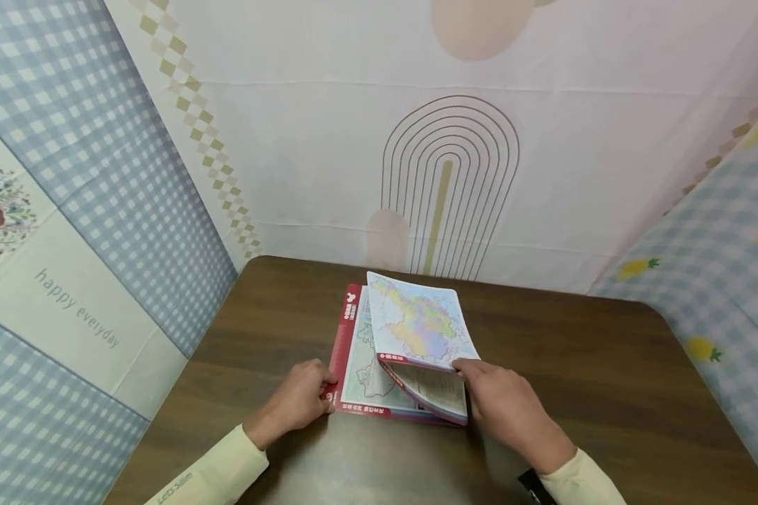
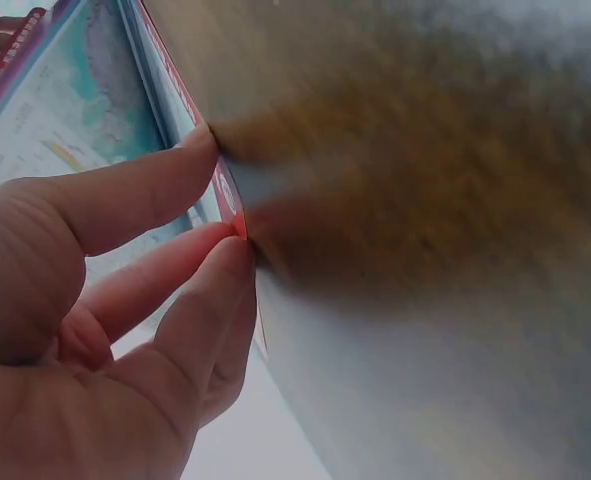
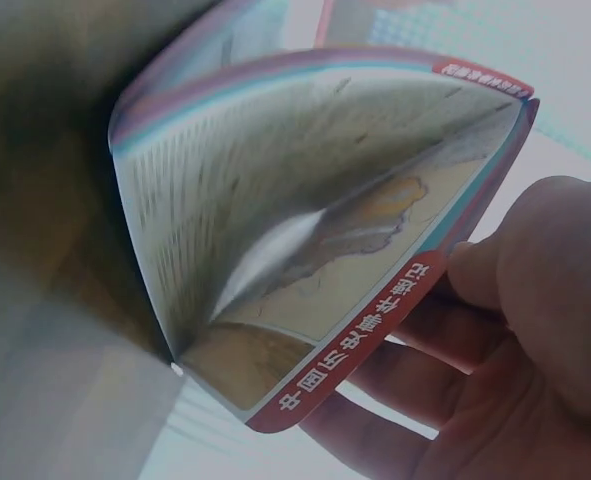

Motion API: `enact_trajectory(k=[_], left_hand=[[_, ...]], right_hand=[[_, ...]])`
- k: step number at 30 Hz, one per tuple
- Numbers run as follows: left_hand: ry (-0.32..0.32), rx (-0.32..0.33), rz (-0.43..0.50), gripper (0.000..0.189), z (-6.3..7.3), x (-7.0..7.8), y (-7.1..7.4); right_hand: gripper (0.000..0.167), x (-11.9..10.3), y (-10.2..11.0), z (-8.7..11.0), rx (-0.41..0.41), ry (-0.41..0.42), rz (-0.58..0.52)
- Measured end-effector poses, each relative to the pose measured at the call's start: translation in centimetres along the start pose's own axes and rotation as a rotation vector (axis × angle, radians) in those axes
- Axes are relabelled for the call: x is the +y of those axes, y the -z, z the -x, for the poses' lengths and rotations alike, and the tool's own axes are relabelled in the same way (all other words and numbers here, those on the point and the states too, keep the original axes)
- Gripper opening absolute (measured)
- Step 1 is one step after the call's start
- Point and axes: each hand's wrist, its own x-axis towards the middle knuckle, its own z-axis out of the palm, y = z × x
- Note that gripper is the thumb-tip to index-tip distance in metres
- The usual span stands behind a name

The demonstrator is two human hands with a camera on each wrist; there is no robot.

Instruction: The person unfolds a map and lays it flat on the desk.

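A folding map (image 1: 424,315) of laminated-looking panels with red title strips lies partly unfolded at the middle of the table. My left hand (image 1: 303,394) holds its lower left corner, fingertips at the red border (image 2: 227,190). With thumb and fingers, my right hand (image 1: 502,400) grips the near right edge of the upper panel and holds it raised and tilted. Beneath that panel, the right wrist view shows two inner faces (image 3: 345,255) spread in a V, with text and a small map. The lower panel's left part, with a pale green map, is uncovered; the rest is hidden.
The dark brown wooden table (image 1: 575,351) has rounded far corners. Behind it hangs a pale cloth (image 1: 303,154) with an arch pattern. Blue checked cloths flank it at the left (image 1: 88,105) and right (image 1: 733,231). Something black (image 1: 535,485) sits at the right cuff.
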Motion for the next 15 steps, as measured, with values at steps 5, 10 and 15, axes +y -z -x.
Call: enact_trajectory(k=[5,10,15], left_hand=[[0.001,-0.022,-0.010,0.037,0.0,-0.2,0.4],[0.018,-0.034,-0.017,0.037,0.1,-0.7,1.0],[0.048,-0.039,-0.035,0.038,0.5,-1.7,1.6]], right_hand=[[0.021,2.0,1.6,0.2,0.023,-0.040,-0.052],[0.026,3.9,3.6,1.1,0.059,-0.072,-0.096],[0.032,5.1,5.2,2.6,0.105,-0.087,-0.099]])
